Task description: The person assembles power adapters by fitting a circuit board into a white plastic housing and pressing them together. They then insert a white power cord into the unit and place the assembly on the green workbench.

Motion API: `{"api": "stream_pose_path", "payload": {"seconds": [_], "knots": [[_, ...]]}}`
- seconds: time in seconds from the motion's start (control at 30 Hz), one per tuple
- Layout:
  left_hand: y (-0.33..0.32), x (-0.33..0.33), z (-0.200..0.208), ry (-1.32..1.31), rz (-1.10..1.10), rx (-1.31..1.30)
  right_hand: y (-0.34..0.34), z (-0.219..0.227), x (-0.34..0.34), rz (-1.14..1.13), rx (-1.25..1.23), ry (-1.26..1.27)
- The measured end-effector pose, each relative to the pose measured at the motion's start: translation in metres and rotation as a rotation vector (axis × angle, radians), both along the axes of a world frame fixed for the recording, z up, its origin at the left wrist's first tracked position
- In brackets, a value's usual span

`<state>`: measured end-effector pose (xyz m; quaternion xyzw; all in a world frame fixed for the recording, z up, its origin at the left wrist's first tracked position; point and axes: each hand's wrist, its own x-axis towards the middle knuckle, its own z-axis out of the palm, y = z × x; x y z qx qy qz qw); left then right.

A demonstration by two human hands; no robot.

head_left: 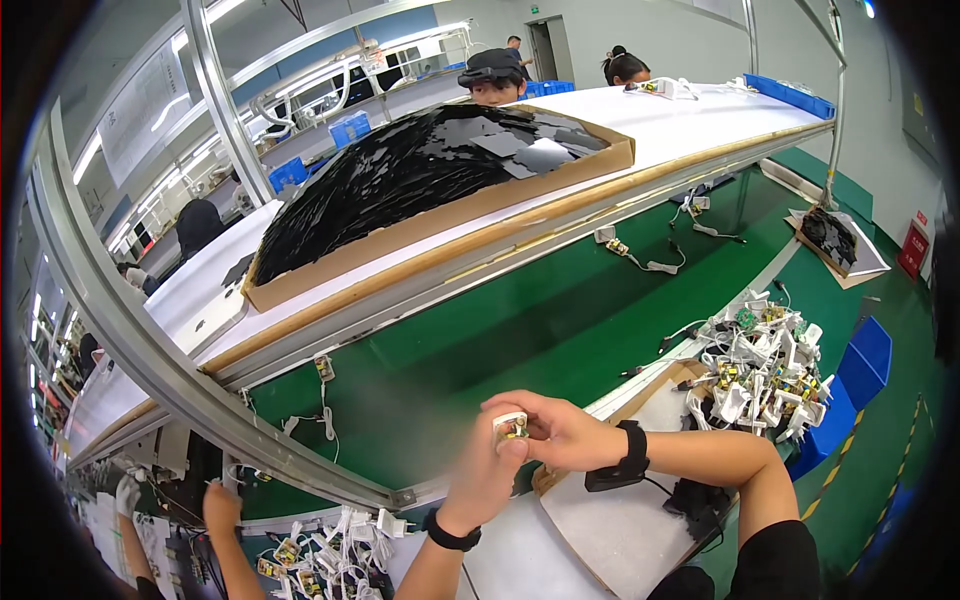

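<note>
White housing (511, 427): between our hands, by the near edge of the green belt (560, 310)
Right hand (572, 434): we pinch the housing in its fingers
Left hand (482, 468): against the housing, blurred; we can't tell its grip
Adapter pile (765, 375): right, beside blue bins (865, 362)

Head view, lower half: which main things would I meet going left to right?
Co-worker's bare hand, left adapter pile, left wristband, held white adapter, right wristband, right adapter pile, rightmost blue bin.
</note>
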<state>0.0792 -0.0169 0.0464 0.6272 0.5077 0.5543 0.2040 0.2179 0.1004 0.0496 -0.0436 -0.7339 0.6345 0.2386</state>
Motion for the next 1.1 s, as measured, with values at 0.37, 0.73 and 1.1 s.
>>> {"api": "stream_pose_path", "payload": {"seconds": [0.37, 0.73, 1.1], "knots": [[-0.018, 0.013, -0.012, -0.323, -0.178, -0.014, -0.026, 0.005, 0.025, -0.16, 0.193, -0.043], [-0.079, 0.097, -0.005, -0.582, -0.638, -0.109, -0.139, 0.024, 0.137, -0.435, -0.062, -0.043], [-0.14, 0.005, 0.001, 0.101, 0.513, 0.058, -0.022, 0.004, -0.031, -0.138, 0.046, -0.455]]}}
